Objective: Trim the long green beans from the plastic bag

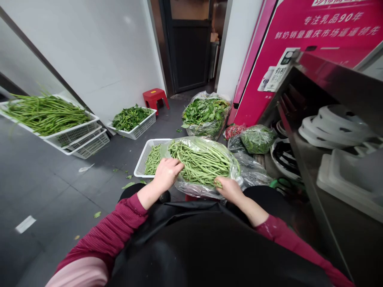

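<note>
A clear plastic bag [206, 143] full of long green beans [203, 161] lies open in front of me. My left hand [168, 172] is at the bag's left side with its fingers closed over the beans; what they pinch is hidden. At the near right edge of the pile, my right hand [229, 189] is closed, with green bean ends showing at its fingertips. Left of the bag stands a white basket [140, 161] holding shorter bean pieces [153, 159], partly covered by the bag.
Stacked white baskets [91, 145] with long green stalks [50, 115] stand at far left. Behind are a basket of leafy greens [131, 117], a red stool [154, 97] and bagged greens [206, 111]. A metal shelf [311, 159] with white containers borders my right.
</note>
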A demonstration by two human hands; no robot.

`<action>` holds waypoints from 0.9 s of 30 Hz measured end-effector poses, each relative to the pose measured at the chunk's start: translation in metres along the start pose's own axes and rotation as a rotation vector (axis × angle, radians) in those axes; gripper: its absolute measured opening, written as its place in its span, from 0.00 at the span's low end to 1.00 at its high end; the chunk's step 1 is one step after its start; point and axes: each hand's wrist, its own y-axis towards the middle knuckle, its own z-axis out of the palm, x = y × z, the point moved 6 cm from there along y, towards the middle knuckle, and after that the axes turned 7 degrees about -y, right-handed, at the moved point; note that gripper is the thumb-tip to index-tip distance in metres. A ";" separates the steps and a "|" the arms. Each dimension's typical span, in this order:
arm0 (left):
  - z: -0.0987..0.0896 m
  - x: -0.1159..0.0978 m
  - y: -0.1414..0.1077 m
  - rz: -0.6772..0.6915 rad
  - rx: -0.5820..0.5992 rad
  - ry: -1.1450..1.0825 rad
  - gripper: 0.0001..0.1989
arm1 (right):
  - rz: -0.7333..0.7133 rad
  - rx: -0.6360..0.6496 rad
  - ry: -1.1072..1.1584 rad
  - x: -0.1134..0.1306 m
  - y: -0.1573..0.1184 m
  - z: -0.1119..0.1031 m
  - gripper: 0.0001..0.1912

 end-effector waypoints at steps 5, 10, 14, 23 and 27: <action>-0.007 0.018 -0.002 -0.073 -0.007 -0.001 0.12 | 0.206 0.026 -0.141 -0.026 0.021 0.005 0.11; 0.007 0.016 -0.009 -0.011 -0.001 -0.100 0.12 | 0.381 0.211 0.549 -0.021 0.034 0.015 0.10; 0.021 0.000 -0.005 0.091 -0.023 -0.210 0.11 | 0.471 0.568 0.842 0.004 0.024 0.037 0.13; 0.044 -0.010 0.011 0.037 0.136 -0.302 0.13 | 0.420 0.800 1.092 0.037 -0.001 0.052 0.14; 0.050 -0.005 0.005 -0.125 0.302 -0.438 0.13 | 0.553 0.407 1.065 0.009 0.009 0.046 0.16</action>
